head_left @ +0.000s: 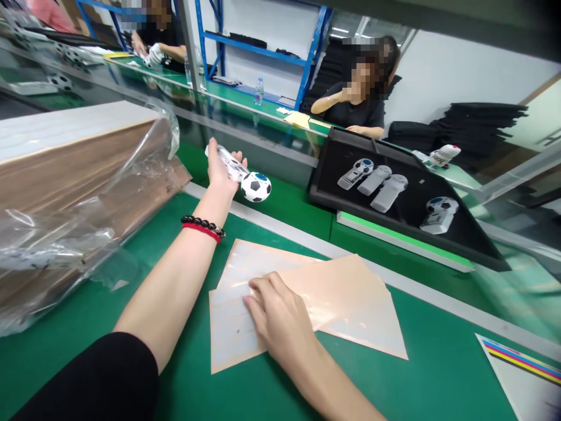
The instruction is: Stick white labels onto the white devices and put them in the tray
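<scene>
My left hand (222,166), with a black bead bracelet and a red band at the wrist, is stretched forward over the far edge of the green table. Its fingers hold a white device with a round soccer-ball-patterned head (256,187). Nearer to me, my right hand (278,310) is bent over pale sheets (350,292) that overlap on the table. Its thumb and forefinger are close together at the left sheet (230,333); whether a sheet edge or something small lies between them is too small to tell.
Stacked sheets in clear plastic (79,169) fill the left side. A black tray (407,204) with several soccer-patterned devices stands at the right, beyond a grey strip. A colour-striped sheet (521,380) lies at the lower right. People sit at the table behind.
</scene>
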Available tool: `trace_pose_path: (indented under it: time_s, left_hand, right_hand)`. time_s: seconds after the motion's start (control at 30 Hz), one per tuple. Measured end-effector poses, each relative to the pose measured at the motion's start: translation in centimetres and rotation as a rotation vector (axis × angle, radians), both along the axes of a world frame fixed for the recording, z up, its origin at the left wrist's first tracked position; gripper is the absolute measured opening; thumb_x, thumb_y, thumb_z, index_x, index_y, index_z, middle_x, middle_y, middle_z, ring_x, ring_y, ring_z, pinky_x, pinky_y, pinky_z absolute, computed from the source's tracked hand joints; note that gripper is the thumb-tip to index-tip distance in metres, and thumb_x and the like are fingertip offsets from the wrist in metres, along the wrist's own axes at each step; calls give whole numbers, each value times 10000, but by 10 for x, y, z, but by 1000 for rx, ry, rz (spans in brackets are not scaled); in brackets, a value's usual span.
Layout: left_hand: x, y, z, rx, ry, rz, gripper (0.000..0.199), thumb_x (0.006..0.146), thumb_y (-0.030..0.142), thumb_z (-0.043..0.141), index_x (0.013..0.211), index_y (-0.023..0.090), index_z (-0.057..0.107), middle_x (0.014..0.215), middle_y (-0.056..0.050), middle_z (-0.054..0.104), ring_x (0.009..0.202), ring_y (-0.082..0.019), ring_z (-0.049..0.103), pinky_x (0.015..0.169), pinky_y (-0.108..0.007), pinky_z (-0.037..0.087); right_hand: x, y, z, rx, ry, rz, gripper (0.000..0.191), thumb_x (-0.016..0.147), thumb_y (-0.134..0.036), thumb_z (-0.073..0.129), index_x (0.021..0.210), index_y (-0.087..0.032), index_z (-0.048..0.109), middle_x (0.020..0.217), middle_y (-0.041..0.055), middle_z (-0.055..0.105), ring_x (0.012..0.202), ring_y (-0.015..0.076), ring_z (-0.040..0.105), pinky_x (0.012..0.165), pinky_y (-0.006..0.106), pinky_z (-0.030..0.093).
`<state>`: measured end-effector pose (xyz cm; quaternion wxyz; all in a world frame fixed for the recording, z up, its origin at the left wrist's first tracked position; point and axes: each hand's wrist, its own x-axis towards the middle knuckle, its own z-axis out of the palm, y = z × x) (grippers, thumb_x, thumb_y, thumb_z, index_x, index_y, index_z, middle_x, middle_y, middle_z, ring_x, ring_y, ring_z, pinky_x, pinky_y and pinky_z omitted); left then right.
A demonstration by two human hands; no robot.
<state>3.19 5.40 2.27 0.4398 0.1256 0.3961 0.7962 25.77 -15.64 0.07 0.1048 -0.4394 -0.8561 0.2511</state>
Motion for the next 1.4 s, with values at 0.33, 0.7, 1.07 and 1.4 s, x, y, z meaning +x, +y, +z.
trace_pose_path:
  time_s: [0.33,0.7,1.07,1.4]
  left_hand:
    - [40,-13,34,169,305,-114,575,800,785,440,892,239,596,1086,-66,691,760,-173,686,583,-297,561]
    - [83,-39,66,498,669,-135,338,807,563,642,863,243,548,765,1,687,521,-123,618,437,-263,499]
    - [126,-80,69,1022,1372,-94,386,755,407,773,1029,161,655,934,-51,737,739,-127,687,656,-196,543]
    - [154,-99,70,1186,1595,-152,326,776,391,732,1013,186,641,839,-7,735,696,-112,690,595,-175,495]
  right_hand:
    - [-7,-2,-7,101,-27,5,246,908,-138,589,1150,-154,626,1019,102,629,798,237,669,642,350,570]
    - [2,-14,12,-97,106,44,215,832,-175,694,1043,-182,658,1076,72,634,1031,236,632,908,353,547]
    - [92,37,115,-367,966,-208,219,864,-351,738,934,-214,582,752,-28,690,690,119,672,670,238,558]
    - [119,40,134,-260,952,-297,160,777,-186,809,770,-177,650,607,-57,646,496,53,592,506,117,482]
